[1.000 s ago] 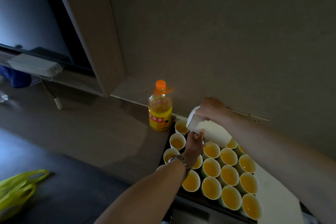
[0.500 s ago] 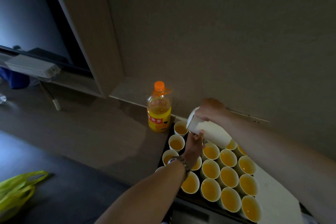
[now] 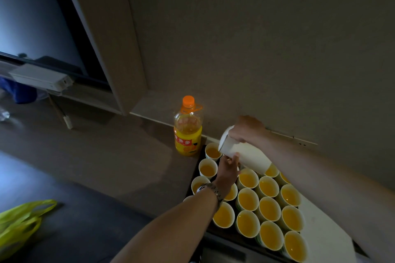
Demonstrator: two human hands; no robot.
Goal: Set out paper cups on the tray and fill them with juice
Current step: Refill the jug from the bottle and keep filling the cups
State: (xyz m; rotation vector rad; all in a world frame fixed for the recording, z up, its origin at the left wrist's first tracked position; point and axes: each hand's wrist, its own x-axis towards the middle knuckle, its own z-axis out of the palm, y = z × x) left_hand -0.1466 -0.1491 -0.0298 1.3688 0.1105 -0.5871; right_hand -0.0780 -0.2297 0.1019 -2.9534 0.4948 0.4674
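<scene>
A dark tray [image 3: 195, 168] on the counter carries several white paper cups [image 3: 269, 208] filled with orange juice. My right hand [image 3: 248, 128] grips the open end of a white stack of paper cups [image 3: 245, 153], held tilted over the tray's far rows. My left hand [image 3: 228, 168] reaches up from below, its fingers touching the lower side of the stack near the rim; whether they pinch a cup is unclear. An orange juice bottle [image 3: 188, 132] with an orange cap stands upright just left of the tray's far corner, about half full.
The wall rises right behind the tray. A brown counter [image 3: 96, 156] stretches left. A yellow-green plastic bag [image 3: 19, 224] lies at the lower left. A white box [image 3: 40, 78] and a dark window sit at far left. A white sheet [image 3: 329, 239] lies right of the tray.
Both hands and the cup stack stay almost in place; my left fingers have shifted slightly up against the stack.
</scene>
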